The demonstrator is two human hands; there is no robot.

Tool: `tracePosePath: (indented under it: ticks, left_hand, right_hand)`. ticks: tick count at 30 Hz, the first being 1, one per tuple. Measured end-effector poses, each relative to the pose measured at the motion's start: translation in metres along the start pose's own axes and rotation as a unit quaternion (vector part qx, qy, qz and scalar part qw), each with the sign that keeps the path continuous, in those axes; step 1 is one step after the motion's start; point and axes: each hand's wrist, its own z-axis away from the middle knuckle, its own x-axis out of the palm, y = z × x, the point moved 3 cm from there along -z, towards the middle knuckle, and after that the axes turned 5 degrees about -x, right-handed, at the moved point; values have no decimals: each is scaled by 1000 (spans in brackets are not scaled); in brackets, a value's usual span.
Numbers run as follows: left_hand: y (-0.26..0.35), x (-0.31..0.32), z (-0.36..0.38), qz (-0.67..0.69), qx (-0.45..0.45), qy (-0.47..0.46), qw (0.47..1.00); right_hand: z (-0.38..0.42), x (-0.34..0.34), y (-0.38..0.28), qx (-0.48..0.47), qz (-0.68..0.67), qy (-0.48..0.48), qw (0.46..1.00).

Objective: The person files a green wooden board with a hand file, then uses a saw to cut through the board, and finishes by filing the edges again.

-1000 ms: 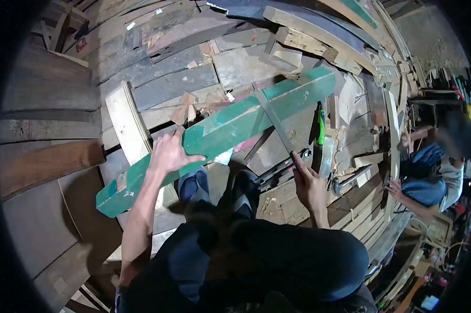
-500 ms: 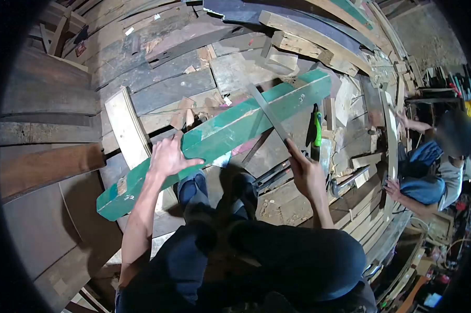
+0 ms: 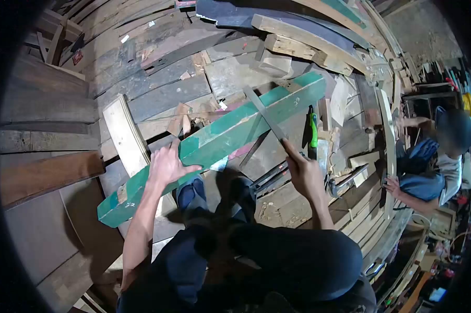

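Observation:
A long green-painted wooden beam (image 3: 230, 141) runs diagonally before me, its paint worn to bare wood along the edges. My left hand (image 3: 166, 166) grips it near the lower left end, fingers over the far side and thumb stretched along the near face. My right hand (image 3: 304, 175) is closed around the wooden handle of a flat file (image 3: 265, 115). The file's long grey blade lies across the beam's upper right half, its tip past the far edge. A pale board (image 3: 124, 135) passes under the beam's left part.
A green-and-black handled tool (image 3: 312, 130) lies right of the beam, with a hammer (image 3: 345, 181) below it. Timber offcuts (image 3: 308, 52) are stacked at the back. Another person (image 3: 423, 161) sits at the right, hands on a long board (image 3: 385, 141). My feet are below the beam.
The whole view has shifted slightly. Both hands keep their holds, and the file stays across the beam at nearly the same spot. The other person's upper hand has moved a little.

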Motion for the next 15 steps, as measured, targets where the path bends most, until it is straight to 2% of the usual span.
tracePosePath:
  ticks: [1, 4, 8, 13, 14, 15]
  left_hand:
    - [0, -2, -1, -4, 0, 3, 1000]
    - [5, 0, 4, -11, -5, 0, 1000]
    - [7, 7, 12, -18, -2, 29, 999]
    - [2, 7, 6, -13, -5, 1, 1000]
    - [0, 7, 4, -9, -3, -3, 1000]
    - [-1, 4, 2, -2, -4, -6, 1000]
  right_hand:
    - [14, -7, -1, 32, -24, -21, 999]
    - [31, -10, 1, 19, -10, 2, 1000]
    - [-5, 8, -3, 15, -19, 15, 1000]
    - [-33, 20, 0, -31, -34, 54, 997]
    - [-23, 8, -4, 11, 3, 5, 1000]
    - [-9, -3, -6, 30, -12, -2, 999]
